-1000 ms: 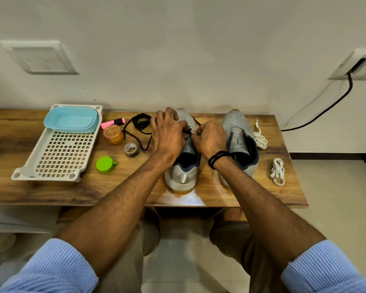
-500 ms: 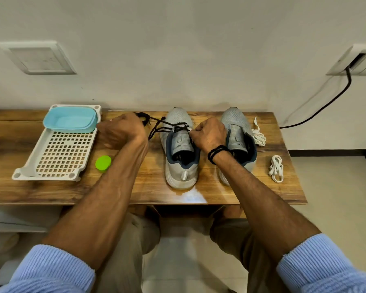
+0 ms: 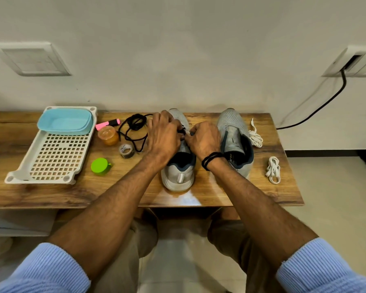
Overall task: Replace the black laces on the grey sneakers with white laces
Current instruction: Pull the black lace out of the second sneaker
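– Beneath both hands, which shoe?
– The left sneaker [image 3: 178, 176], heel toward the person, on a wooden table [image 3: 220, 195]. The left hand [image 3: 164, 136] pinches the black lace [image 3: 183, 131] over the eyelets, fingers curled. The right hand [image 3: 203, 138], a black band at its wrist, curls onto the same shoe's lacing, its fingertips nearly meeting the left's.
– And right of the right hand?
– The right sneaker [image 3: 232, 127], just beside it. Beyond that lie a white lace bundle [image 3: 255, 136] and a second bundle [image 3: 273, 169], both untouched.
– Left of the left hand?
– A loose black cord [image 3: 135, 125] near the knuckles, then a tape roll [image 3: 126, 151], orange jar [image 3: 108, 135], pink highlighter [image 3: 108, 124], green cap [image 3: 99, 165] and white tray [image 3: 51, 153].
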Available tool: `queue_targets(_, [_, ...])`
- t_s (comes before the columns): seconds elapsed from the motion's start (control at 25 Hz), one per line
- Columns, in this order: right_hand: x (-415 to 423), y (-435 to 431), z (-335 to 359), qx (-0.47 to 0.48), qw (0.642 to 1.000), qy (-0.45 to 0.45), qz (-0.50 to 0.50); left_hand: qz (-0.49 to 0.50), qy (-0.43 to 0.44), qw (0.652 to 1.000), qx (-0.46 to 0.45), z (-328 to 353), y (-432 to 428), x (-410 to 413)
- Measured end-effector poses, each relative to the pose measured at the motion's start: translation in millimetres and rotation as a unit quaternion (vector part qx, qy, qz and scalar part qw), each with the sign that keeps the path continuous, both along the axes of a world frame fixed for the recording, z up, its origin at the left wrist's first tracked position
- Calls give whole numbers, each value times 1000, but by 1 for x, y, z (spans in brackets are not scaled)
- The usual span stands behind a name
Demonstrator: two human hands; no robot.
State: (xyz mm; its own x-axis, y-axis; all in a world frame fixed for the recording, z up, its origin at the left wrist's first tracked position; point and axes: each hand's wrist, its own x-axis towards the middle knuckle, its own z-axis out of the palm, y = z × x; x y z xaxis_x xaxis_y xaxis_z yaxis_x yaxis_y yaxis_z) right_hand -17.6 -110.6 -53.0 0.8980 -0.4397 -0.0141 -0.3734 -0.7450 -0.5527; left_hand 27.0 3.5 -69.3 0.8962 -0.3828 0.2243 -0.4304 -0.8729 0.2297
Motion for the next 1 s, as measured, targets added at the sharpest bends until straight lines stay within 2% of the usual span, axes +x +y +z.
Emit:
queue_targets(0.24, [0,1,2,8,1000,-3,-15,32,-37,999,6,0,2,-1])
queue_targets(0.44, [-2,8,0,1,1000,-19,-8,119,1,992,38,12,0,-4])
queue_targets(0.68, [-3,9,-2,15,1000,-4,20,27,25,997,67,8,6,0])
queue_targets(0.84, [-4,13,-3,12,1000,-4,13,17,42,998,48,4,2,-1])
queue_targets(1.0, [0,11,-6,55,998,3,-20,19,75,997,11,5,4,-1])
